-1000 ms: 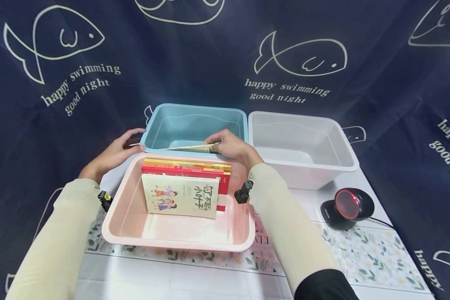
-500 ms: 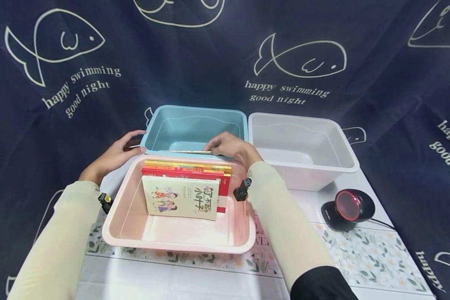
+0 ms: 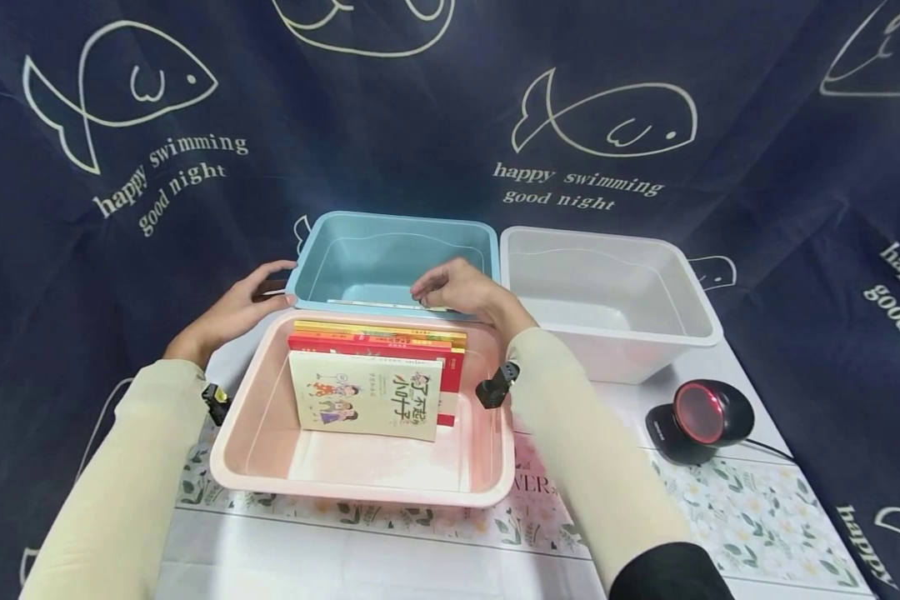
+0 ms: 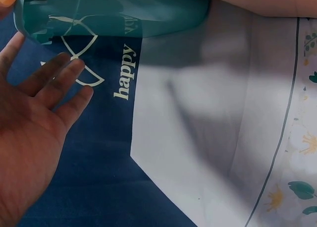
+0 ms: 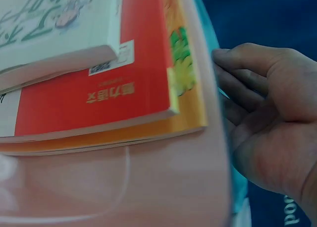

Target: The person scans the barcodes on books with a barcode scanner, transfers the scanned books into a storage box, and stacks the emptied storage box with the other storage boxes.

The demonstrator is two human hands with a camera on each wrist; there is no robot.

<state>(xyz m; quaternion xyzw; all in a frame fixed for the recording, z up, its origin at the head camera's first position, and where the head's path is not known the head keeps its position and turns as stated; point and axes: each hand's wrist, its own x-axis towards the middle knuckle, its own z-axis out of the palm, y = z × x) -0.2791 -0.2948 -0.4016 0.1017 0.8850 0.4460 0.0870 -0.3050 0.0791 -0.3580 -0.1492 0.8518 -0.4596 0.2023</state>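
In the head view my left hand [image 3: 242, 302] rests its thumb and fingertips on the left rim of the blue bin [image 3: 311, 233]. Its other fingers are spread and fairly straight in the left wrist view. A thin book [image 3: 367, 302] stands along the blue bin's near wall, mostly hidden, with its top edge showing. My right hand [image 3: 461, 290] is over that edge, fingers loosely bent; whether the fingertips still touch it is unclear. The pink bin [image 3: 262, 483] in front contains several upright books, the foremost a cream storybook [image 3: 367, 396] with a red book [image 3: 450, 379] behind it.
A white bin [image 3: 615, 337] stands to the right of the blue one. Farther right is a black device [image 3: 708, 417] with a red-lit face and a cable. A dark blue fish-print cloth [image 3: 405, 133] hangs behind the table [image 3: 367, 558].
The thin book has gone from leaning to nearly upright against the blue bin's near wall. My right hand has risen slightly and its fingers have loosened; my left hand stays at the rim.
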